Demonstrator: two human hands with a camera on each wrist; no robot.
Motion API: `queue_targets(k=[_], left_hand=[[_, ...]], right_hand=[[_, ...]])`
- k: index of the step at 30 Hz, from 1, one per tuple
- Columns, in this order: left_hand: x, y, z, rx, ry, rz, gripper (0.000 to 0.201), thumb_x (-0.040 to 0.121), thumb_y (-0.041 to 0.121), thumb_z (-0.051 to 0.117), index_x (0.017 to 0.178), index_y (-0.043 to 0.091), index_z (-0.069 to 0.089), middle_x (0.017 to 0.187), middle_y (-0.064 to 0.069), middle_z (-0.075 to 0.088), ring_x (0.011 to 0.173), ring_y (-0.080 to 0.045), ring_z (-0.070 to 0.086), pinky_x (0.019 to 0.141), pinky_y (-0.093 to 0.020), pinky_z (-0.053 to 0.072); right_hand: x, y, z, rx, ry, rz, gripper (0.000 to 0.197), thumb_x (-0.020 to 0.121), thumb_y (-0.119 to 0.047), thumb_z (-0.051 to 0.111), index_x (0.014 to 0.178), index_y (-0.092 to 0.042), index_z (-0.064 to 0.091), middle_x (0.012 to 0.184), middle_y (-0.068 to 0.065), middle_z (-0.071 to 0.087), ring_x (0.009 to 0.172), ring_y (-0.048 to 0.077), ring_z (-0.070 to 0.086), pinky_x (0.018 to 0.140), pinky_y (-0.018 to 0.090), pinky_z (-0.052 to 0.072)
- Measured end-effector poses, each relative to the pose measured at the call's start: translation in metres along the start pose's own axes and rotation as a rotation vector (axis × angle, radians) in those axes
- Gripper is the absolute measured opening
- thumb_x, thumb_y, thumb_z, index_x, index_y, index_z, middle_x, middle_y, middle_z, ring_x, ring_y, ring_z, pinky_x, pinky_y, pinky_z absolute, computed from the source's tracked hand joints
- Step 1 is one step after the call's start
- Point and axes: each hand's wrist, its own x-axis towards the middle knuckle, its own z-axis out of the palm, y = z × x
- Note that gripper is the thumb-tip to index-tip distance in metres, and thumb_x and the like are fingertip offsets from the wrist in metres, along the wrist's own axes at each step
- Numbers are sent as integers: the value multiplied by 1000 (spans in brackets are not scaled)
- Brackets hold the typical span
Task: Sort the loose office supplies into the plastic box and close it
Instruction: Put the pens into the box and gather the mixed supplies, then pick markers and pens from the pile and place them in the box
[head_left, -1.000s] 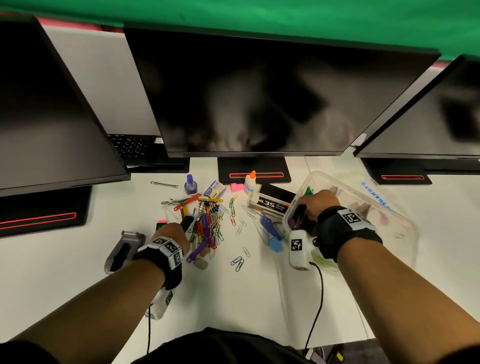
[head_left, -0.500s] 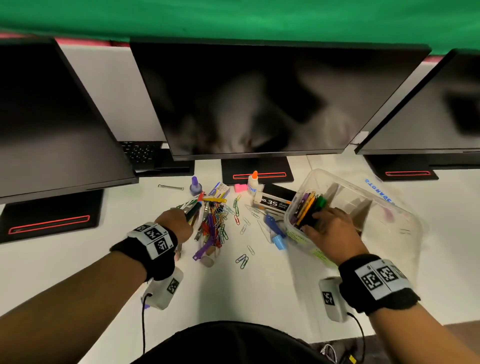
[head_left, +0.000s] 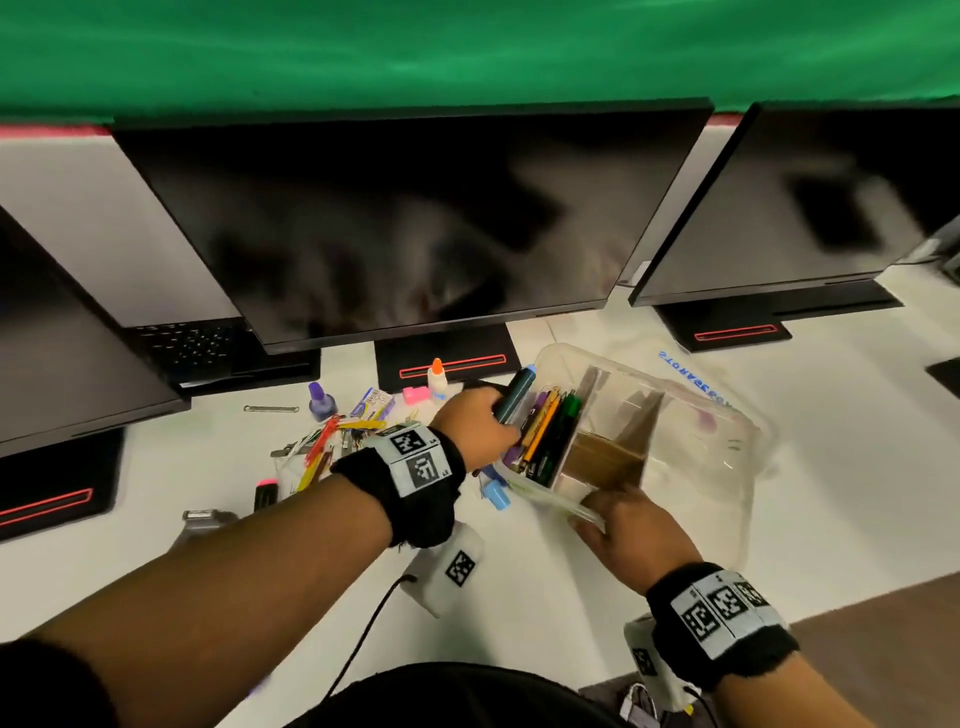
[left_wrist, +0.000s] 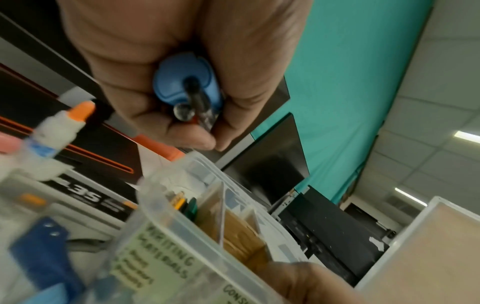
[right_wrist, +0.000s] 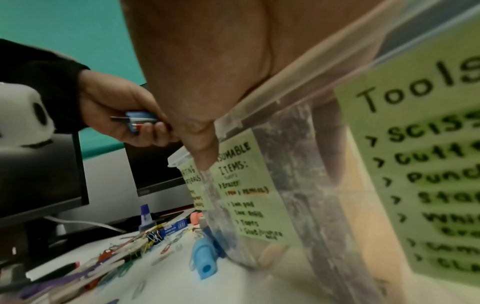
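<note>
The clear plastic box (head_left: 696, 467) stands open at the right of the desk, split by cardboard dividers (head_left: 602, 457). Its left compartment holds several pens and pencils (head_left: 550, 431). My left hand (head_left: 498, 421) grips a dark marker with a blue cap (head_left: 514, 392) and a couple of thin pens, tilted over that compartment's left rim. The left wrist view shows the blue marker end (left_wrist: 187, 86) wrapped by the fingers (left_wrist: 192, 131). My right hand (head_left: 597, 512) holds the box's near rim, thumb (right_wrist: 205, 148) over the edge. Loose clips and pens (head_left: 332, 441) lie to the left.
A glue bottle (head_left: 437, 379), a pink eraser (head_left: 415, 396) and a purple ink bottle (head_left: 320, 402) stand near the middle monitor's base (head_left: 447, 358). A blue tool (head_left: 496, 493) lies against the box. A grey stapler (head_left: 200, 522) and a highlighter (head_left: 266, 493) lie at the left.
My left hand left the pile and swung right to the box with the marker and pens. My right hand came out of the pen compartment and took the box's near rim.
</note>
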Motion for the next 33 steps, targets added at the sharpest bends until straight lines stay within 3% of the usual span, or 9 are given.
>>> queue_targets(k=[4,9,14,19,22,25,28,30,33], left_hand=[[20,20,32,55,23,20,31,84,17,60,115,9,56,104,-14,65,95,-33,64,80,-36,53],[38,22,59,155,10,11,52,90,23,58,135,8,38,134,-15,50,122,-32,50,102,-43,43],[35,11,57,124,-18,100,48,94,10,46,141,10,36,146,-11,39,135,-26,38,115,-37,31],[21,-8,23,-19,58,168,44,90,-4,40,125,18,56,131,-5,55,122,-20,53,103,-36,46],[13,-28,-4,-16,149,134,37,92,-3,42,118,16,59,124,-3,60,115,-17,57,93,-26,47],[7,-63,-29,3,164,78,31,93,0,43,113,15,62,114,1,62,105,-13,58,87,-20,45],[-5,-106,-52,3,112,11,31,91,-6,42,112,4,62,103,-2,61,90,-10,58,76,-3,42],[-14,-132,-63,24,86,-21,31,89,-9,42,111,0,62,105,-8,63,90,-15,60,73,-4,43],[-29,-170,-76,153,48,-115,33,88,-5,42,110,6,65,101,-2,63,95,-18,59,81,-21,42]], right_hand=[[2,2,-4,-19,-40,-3,35,95,-44,40,110,-21,62,102,6,65,101,22,56,81,32,45],[4,4,-5,-16,-40,-25,35,94,-44,40,105,-19,62,98,6,66,99,22,56,78,32,44],[5,4,-4,20,-23,-29,33,94,-42,42,101,-18,63,95,5,65,97,22,56,71,29,40],[9,4,-2,26,-18,-8,28,90,-42,45,94,-21,63,92,5,67,90,22,60,65,26,38],[9,-8,-7,49,-6,85,30,85,-46,52,90,-20,66,82,3,66,79,22,62,62,25,39],[9,-34,-21,-34,162,113,25,83,-43,55,84,-21,66,73,0,59,77,26,60,67,28,38],[17,-68,-30,-55,344,-8,16,76,-37,61,76,-22,68,75,3,68,76,29,64,71,35,48],[25,-88,-27,9,282,-124,17,79,-35,60,83,-21,70,81,4,71,79,27,64,72,33,51],[38,-119,-2,97,67,-299,21,85,-29,57,97,-15,68,95,6,69,93,25,62,80,30,47]])
